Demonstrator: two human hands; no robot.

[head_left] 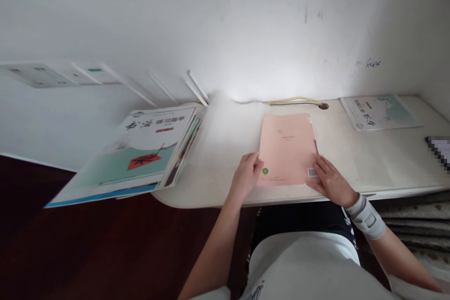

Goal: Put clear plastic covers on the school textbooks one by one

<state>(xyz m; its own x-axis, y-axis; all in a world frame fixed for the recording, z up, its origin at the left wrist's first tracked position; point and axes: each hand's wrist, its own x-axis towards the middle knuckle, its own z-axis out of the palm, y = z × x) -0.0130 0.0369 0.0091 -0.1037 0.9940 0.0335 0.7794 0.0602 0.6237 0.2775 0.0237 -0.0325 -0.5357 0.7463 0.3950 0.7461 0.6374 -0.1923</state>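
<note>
A pink book [286, 143] lies on the white desk with its barcode corner and a round green mark toward me. At its left edge, my left hand [246, 172] is closed, the curled fingers gripping the lower side. My right hand [330, 179] has the opposite lower edge between fingers and thumb, near the barcode. A light grey band circles my right wrist.
To the left, a stack of books [147, 150] juts past the rounded end of the desk [214, 187]. Another thin book [381, 112] lies at the back right. Yellow and black cables [297, 101] run along the wall into a round hole.
</note>
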